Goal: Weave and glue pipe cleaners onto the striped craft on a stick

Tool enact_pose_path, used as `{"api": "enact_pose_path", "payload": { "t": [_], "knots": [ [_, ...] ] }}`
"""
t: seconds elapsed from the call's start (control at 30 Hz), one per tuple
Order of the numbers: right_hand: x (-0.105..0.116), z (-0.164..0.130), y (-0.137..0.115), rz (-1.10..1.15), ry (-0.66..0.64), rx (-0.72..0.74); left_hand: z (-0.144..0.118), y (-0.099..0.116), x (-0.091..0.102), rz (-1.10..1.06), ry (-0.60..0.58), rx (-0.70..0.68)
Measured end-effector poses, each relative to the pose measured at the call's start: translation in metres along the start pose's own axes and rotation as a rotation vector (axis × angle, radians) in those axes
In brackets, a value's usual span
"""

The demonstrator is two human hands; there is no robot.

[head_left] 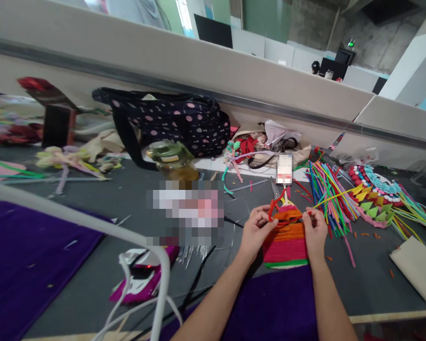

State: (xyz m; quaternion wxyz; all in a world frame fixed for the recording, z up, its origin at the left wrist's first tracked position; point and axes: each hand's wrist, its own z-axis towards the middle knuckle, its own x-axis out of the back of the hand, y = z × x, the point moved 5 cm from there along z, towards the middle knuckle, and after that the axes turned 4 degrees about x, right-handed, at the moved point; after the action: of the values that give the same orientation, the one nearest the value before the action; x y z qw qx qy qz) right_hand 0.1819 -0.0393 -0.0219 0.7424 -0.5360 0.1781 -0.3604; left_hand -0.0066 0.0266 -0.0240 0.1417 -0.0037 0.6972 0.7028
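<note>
The left hand (256, 228) is pinching the left edge of a striped woven piece (284, 239), fingers closed on it near a red looped strip (274, 208) that is curling up from the top. The right hand (314, 230) is gripping the right edge of the same piece, thumb and fingers clamped on it at about the same height. The two hands are sitting apart, with the piece stretched between them. The woven piece is lying at the near middle of the dark desk (92, 284), its bands running orange, red, pink and green from top to bottom, and its lower edge is overlapping a purple cloth (277, 303) at 6 o'clock.

At 2 o'clock from the hands, a loose bundle of coloured strips (328, 199) is fanning out across the desk, just beside the right hand. Further out at 3 o'clock, a beaded and zigzag-trimmed craft piece (372, 194) is lying near the strips. At 12 o'clock, scissors (275, 188) are lying just beyond the woven piece. At 10 o'clock, a jar with a green lid (172, 161) is standing in front of a dark polka-dot bag (177, 118), which is leaning against the grey partition (234, 80). At 8 o'clock, a pink glue gun (142, 279) is resting on the desk with white cables (135, 237) arching over it.
</note>
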Motion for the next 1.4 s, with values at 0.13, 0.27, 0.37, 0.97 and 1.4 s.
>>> {"api": "enact_pose_path", "payload": {
  "t": [0.13,0.27,0.37,0.97,1.4],
  "knots": [
    [-0.011,-0.007,-0.003,-0.075,-0.110,0.102,0.000,0.015,-0.003,0.360,0.017,-0.295],
    [-0.019,-0.011,-0.006,-0.012,-0.161,0.168,-0.004,0.015,-0.017,0.244,-0.153,-0.230],
    [-0.021,-0.013,-0.012,0.042,-0.183,0.188,-0.006,0.012,-0.025,0.137,-0.238,-0.173],
    [-0.012,-0.008,-0.006,0.287,-0.138,-0.081,0.003,-0.006,-0.015,-0.031,-0.071,-0.073],
    [-0.007,-0.003,0.013,0.428,0.044,-0.280,0.001,-0.007,-0.008,-0.138,0.120,-0.044]
  ]
}}
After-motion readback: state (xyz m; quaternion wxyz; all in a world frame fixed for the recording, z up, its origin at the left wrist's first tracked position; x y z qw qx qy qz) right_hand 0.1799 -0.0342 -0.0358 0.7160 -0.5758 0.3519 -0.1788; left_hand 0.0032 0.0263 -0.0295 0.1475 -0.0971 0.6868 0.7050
